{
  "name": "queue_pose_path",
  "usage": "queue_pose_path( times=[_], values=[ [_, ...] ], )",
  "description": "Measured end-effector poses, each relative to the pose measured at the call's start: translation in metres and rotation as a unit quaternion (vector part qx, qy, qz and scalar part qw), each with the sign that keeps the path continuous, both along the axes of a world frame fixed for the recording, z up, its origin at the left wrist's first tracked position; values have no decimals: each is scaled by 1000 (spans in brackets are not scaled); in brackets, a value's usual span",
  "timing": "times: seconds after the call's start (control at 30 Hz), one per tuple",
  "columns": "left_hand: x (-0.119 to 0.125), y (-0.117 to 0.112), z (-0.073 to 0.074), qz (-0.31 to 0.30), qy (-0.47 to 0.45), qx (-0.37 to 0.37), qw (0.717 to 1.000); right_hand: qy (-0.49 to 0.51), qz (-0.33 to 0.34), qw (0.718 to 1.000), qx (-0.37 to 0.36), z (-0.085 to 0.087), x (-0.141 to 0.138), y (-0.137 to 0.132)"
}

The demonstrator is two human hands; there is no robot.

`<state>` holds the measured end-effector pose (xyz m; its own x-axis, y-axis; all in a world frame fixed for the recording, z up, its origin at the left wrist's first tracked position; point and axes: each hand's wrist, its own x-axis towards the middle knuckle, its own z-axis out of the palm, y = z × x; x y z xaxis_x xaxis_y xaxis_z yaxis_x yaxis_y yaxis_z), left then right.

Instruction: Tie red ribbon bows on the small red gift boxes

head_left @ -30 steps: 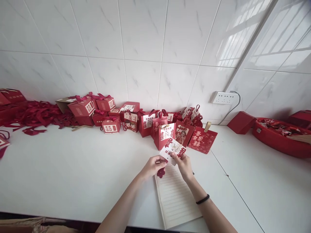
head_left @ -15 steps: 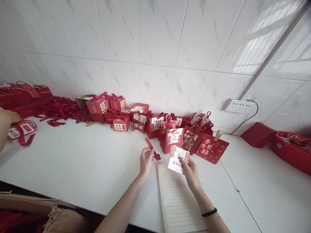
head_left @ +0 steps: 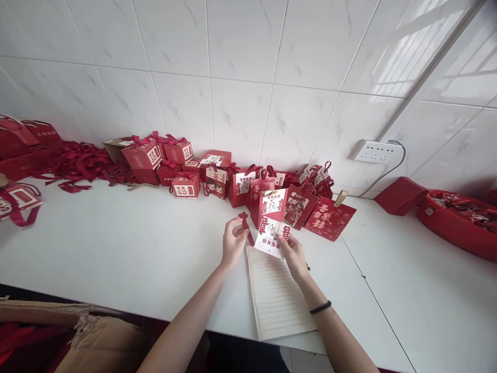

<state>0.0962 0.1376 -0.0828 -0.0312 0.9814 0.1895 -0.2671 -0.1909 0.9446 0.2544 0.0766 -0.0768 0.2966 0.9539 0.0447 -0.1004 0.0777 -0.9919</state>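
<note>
My left hand pinches a thin red paper strip with a flower-shaped end, held upright above the white counter. My right hand grips a small flat white-and-red card box, tilted toward me. Both hands hover over the top edge of a lined notebook page lying on the counter. Just behind the hands stands a red gift bag with a printed label.
A row of red gift boxes and bags runs along the tiled wall, with red ribbons piled at the left. A red basket sits at the far right under a wall socket. A brown cardboard box stands below the counter edge.
The left hand has turned the red strip upright and brought it closer to the card box. Another person's hand at the far left has gone from view. The view has shifted slightly.
</note>
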Motion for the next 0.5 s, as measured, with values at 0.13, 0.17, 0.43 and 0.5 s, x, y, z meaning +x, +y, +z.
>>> queue_pose_path(
  times=[0.13, 0.17, 0.43, 0.5],
  values=[
    [3, -3, 3, -7, -34, -26, 999, -7, 25, 1000, 10, 0, -2, -1],
    [3, -3, 4, -15, -44, -33, 998, -10, 29, 999, 12, 0, -2, -1],
    [5, -3, 2, -90, -39, -69, 993, -55, 21, 998, 3, -2, -3, 1],
    [5, -6, 3, -124, -31, -77, 989, -74, 10, 997, -1, -3, -4, 1]
  ],
)
